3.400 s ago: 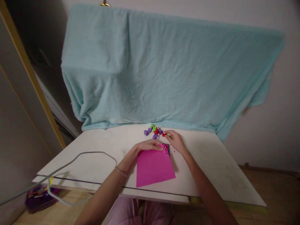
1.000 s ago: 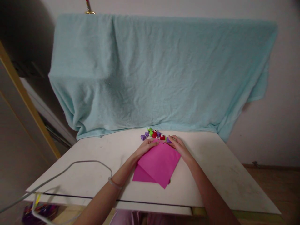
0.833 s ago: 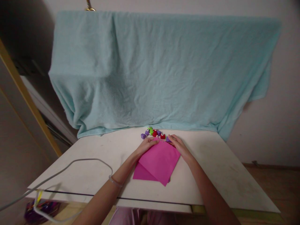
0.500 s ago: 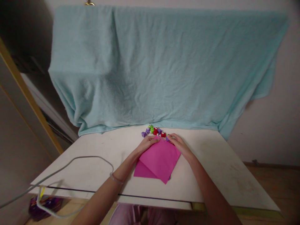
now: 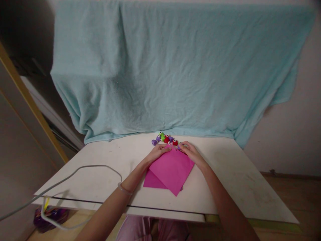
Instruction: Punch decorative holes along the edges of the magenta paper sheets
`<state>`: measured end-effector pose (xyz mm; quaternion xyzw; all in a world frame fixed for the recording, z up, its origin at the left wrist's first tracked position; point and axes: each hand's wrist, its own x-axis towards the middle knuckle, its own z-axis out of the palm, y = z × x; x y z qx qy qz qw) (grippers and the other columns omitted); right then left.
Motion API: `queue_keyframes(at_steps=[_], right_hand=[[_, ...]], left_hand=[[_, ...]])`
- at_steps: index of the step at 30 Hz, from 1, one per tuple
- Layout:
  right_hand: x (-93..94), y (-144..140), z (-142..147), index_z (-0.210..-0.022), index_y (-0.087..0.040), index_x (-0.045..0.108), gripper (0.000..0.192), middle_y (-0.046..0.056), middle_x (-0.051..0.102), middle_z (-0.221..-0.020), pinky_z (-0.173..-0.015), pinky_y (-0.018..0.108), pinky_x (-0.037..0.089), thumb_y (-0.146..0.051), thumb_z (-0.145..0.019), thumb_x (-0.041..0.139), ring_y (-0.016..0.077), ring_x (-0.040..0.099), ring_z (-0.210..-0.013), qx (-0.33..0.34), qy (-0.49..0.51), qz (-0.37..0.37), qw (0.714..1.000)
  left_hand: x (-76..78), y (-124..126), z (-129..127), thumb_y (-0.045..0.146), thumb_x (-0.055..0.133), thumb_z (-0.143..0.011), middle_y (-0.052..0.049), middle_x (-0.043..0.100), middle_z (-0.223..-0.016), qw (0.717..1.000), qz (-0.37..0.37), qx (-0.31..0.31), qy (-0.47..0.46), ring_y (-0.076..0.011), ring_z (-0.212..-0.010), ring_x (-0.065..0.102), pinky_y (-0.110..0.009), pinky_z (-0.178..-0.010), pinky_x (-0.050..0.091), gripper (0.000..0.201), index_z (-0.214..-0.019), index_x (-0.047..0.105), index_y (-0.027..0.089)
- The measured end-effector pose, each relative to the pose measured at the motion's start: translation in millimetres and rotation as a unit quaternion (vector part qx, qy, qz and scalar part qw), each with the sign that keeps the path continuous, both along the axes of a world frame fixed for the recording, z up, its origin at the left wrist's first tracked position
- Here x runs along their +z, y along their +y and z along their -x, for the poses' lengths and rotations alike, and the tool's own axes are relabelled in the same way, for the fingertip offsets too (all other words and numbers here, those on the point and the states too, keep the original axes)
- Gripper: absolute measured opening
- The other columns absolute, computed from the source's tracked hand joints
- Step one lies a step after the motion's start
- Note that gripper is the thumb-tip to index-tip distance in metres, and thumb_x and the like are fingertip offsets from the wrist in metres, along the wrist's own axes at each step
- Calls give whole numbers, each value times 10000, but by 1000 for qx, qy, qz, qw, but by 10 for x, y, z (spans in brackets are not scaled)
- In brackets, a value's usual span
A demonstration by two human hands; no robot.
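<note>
Reaching forward from the bottom edge, both forearms run up over the white table (image 5: 233, 187) toward its far middle. A thin bracelet (image 5: 124, 189) circles the left wrist. A grey cable (image 5: 82, 169) loops across the table's left part and hangs off the near-left edge, above a purple bag (image 5: 51, 217) on the floor.

Between the arms lie the pink sheets (image 5: 170, 170): the top one turned like a diamond, a second sheet poking out below it on the left, with a dark edge just showing under the near corner. The left hand (image 5: 157, 152) lies flat, fingers together, pressing the top sheet's far-left edge. The right hand (image 5: 192, 152) rests on the far-right edge, fingertips bent at the far corner; whether they pinch the paper or only press it I cannot tell.

Just beyond the fingertips sits a small cluster of toys (image 5: 165, 139) in purple, green and red, close to the sheet's far corner. Behind them a pale blue towel (image 5: 170, 70) hangs down to the table's far edge, covering most of the wall (image 5: 296, 134).
</note>
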<state>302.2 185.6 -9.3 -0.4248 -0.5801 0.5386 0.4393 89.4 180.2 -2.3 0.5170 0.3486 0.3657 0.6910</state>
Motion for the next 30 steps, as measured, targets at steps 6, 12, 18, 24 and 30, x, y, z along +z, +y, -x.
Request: queue_keyframes(at_steps=[6, 12, 18, 24, 30], right_hand=[[23, -20, 1, -925, -190, 595, 421, 1, 640, -759, -597, 242, 399, -574, -762, 655, 152, 574, -674, 5, -10, -6, 1000], [30, -16, 1, -934, -190, 604, 408, 12, 657, -792, -619, 251, 419, -561, -770, 654, 163, 592, -701, 3, -4, 0, 1000], [18, -7, -10, -919, -194, 631, 399, 19, 667, -839, -647, 257, 442, -568, -782, 636, 171, 610, -735, 8, -4, 0, 1000], [48, -35, -17, -936, -196, 639, 413, 28, 670, -875, -654, 271, 463, -580, -783, 626, 188, 625, -759, 13, 0, 15, 1000], [67, -50, -17, -907, -195, 620, 391, 23, 666, -841, -628, 259, 450, -566, -781, 637, 179, 620, -733, 13, 10, 7, 1000]], left_hand=[[-9, 5, 4, 435, 714, -741, -94, 715, -844, 1000, 1, -4, 4, -161, -651, 643, -245, -629, 476, 448, -1041, 691, 103], [-3, -7, -10, 437, 706, -747, -102, 719, -905, 1000, -10, -2, -16, -179, -720, 659, -264, -691, 485, 448, -1049, 690, 107], [-27, -2, -12, 455, 709, -737, -108, 719, -900, 1000, -10, 2, -13, -180, -708, 660, -269, -696, 486, 473, -1048, 694, 100], [-32, -5, -13, 451, 700, -747, -110, 718, -916, 1000, -4, -7, -16, -178, -706, 661, -263, -689, 491, 469, -1064, 690, 106], [-18, -25, -17, 453, 699, -749, -130, 712, -968, 1000, -1, -7, -16, -203, -748, 673, -287, -715, 502, 488, -1088, 679, 102]])
